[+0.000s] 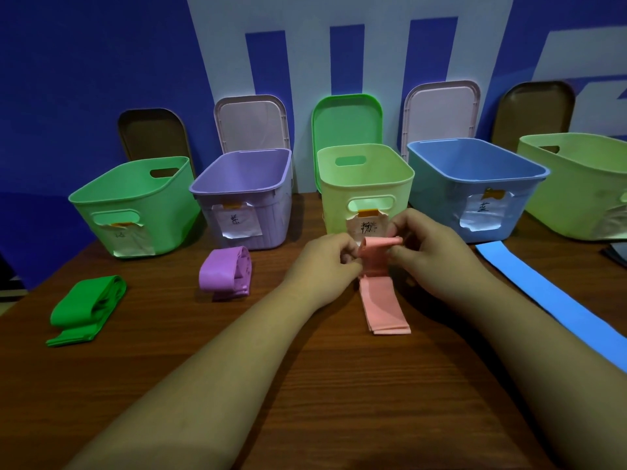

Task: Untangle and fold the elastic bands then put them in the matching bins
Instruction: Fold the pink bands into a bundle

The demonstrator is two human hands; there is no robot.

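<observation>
A pink elastic band (383, 303) lies folded in layers on the wooden table (305, 385), its far end rolled over. My left hand (325, 262) and my right hand (427, 249) both pinch that rolled end, just in front of the pale yellow-green bin (366, 184) with a paper label. A folded purple band (225, 273) rests before the purple bin (244, 198). A folded green band (88, 308) sits in front of the green bin (135, 205). A blue band (549, 296) stretches flat toward the right edge, below the blue bin (475, 184).
A fifth pale green bin (576, 184) stands at the far right, with a dark object (615, 252) beside its base. Lids (346, 117) lean upright against the blue wall behind the bins. The near half of the table holds only my forearms.
</observation>
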